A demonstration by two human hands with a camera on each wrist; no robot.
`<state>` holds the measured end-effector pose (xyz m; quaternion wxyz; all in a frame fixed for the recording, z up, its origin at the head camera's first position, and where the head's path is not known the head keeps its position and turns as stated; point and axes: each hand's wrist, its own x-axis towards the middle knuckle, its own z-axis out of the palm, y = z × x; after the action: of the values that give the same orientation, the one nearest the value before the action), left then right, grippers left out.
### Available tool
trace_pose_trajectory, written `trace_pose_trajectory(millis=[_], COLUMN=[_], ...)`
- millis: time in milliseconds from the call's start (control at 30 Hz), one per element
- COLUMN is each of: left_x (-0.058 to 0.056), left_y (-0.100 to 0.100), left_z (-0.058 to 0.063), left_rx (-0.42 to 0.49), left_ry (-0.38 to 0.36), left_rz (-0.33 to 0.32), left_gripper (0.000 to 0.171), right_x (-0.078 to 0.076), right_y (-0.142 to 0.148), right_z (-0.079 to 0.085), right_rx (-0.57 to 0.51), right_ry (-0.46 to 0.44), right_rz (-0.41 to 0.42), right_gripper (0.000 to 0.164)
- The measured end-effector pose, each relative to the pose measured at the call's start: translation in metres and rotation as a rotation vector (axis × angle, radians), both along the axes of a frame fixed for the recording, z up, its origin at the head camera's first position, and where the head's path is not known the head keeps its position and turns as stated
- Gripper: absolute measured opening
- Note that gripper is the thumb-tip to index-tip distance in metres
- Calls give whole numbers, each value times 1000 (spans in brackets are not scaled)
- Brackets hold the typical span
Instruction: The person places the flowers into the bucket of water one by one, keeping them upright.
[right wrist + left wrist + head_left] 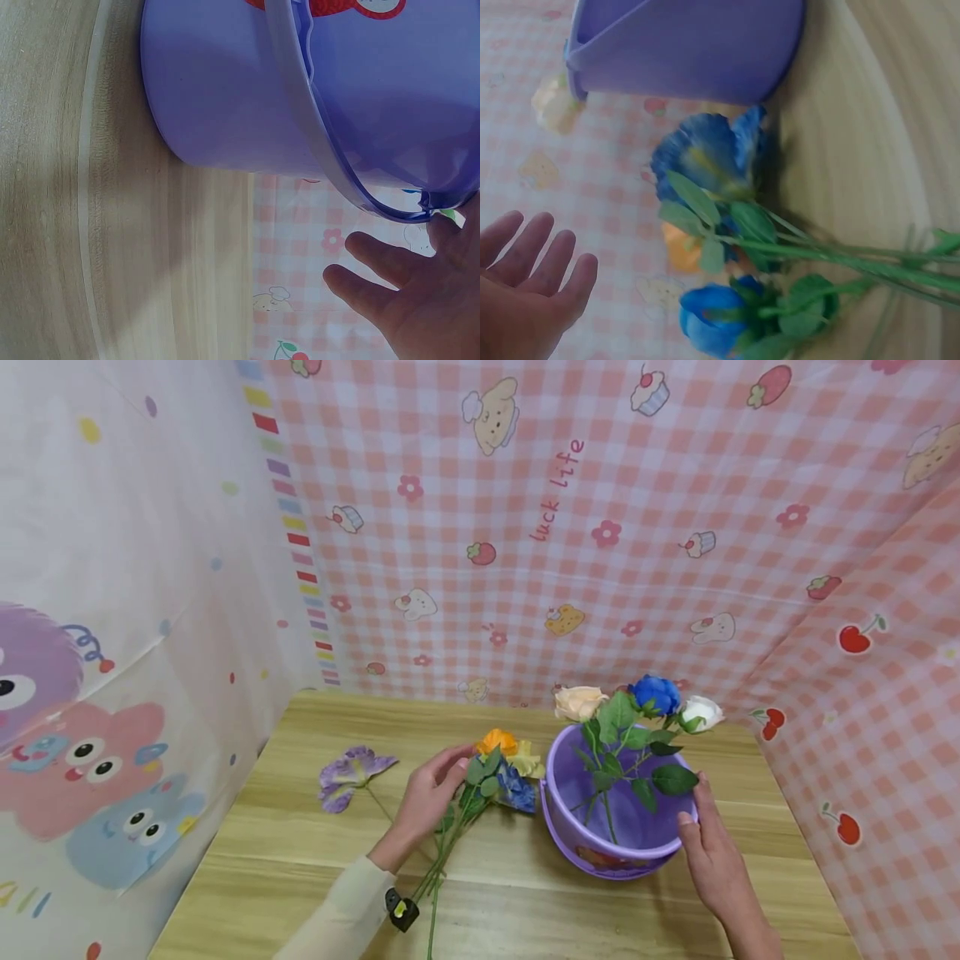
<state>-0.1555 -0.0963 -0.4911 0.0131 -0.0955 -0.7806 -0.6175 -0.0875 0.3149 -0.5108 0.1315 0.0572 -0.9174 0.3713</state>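
A purple bucket (558,777) stands on the table with a peach rose (579,702), a blue rose (655,695) and a white rose (702,713) leaning in it. My right hand (716,852) holds its right rim, thumb over the edge; in the right wrist view two fingers (375,259) stretch out below the handle (311,127). My left hand (429,797) hovers with relaxed fingers beside a bunch of flowers on the table, holding nothing in the left wrist view. The bunch has an orange flower (498,742), a yellow flower (527,760) and a blue flower (705,154), with another blue rose (714,321).
A purple flower (352,774) lies on the wooden table (277,860), left of the left hand. Green stems (432,893) run toward the near edge. Pink checked cloth (450,610) hangs behind and at the right; a white printed sheet (187,635) hangs at the left.
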Motion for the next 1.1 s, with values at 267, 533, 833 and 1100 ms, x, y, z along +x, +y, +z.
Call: trace_pose_trajectory(millis=[267,533,833,1100], left_x=[6,11,14,13], left_y=[-17,-30,-34,-33], left_z=[-15,-28,-40,-52], left_rx=[-84,-158,-118,-81], left_ry=[-57,-163,-329,-424], left_rz=[17,6,-39,-95], left_gripper=[45,55,52,67], right_x=[1,0,0,0], right_y=[0,-1,0,0], right_z=[-1,-1,-2,-3], right_rx=[-6,-7,-4,-10], right_ry=[15,16,31,40], right_rz=[8,14,11,12], right_gripper=[63,63,63,63])
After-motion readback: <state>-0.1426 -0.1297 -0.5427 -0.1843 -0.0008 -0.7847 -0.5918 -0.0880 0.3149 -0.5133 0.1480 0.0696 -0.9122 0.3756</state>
